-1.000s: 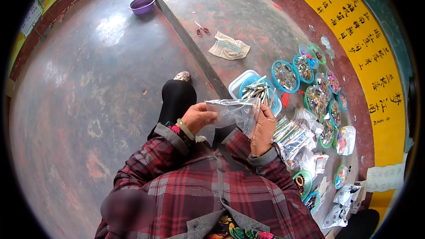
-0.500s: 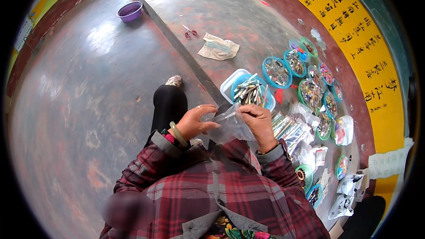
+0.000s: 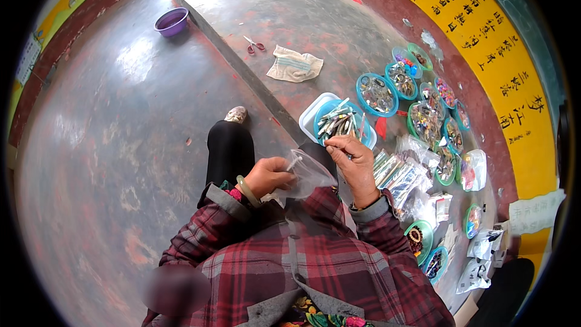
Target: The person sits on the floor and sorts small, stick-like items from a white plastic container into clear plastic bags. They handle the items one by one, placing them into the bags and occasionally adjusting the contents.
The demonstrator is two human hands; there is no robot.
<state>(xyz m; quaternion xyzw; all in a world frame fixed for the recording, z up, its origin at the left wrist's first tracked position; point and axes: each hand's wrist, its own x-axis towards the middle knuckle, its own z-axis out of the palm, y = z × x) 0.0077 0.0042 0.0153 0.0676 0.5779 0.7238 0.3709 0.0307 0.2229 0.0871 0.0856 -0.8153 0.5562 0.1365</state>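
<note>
My left hand (image 3: 268,177) grips a clear plastic bag (image 3: 308,175) by its upper edge, in front of my plaid jacket. My right hand (image 3: 357,160) hovers at the bag's right side, fingers curled over the near rim of a blue tray of small pens or sticks (image 3: 342,124). Whether the right hand pinches a piece I cannot tell. A green bangle sits on my left wrist. My black-trousered leg (image 3: 229,148) stretches out ahead.
Several round blue and green dishes of small items (image 3: 402,82) lie at the right, with packed clear bags (image 3: 402,175) near them. A cloth (image 3: 295,64), scissors (image 3: 255,44) and a purple basin (image 3: 171,22) lie farther off. A yellow wall (image 3: 484,30) runs along the right.
The bag has dropped from held-up and spread to low and bunched in my left hand. My right hand left the bag's edge and moved out to the blue tray.
</note>
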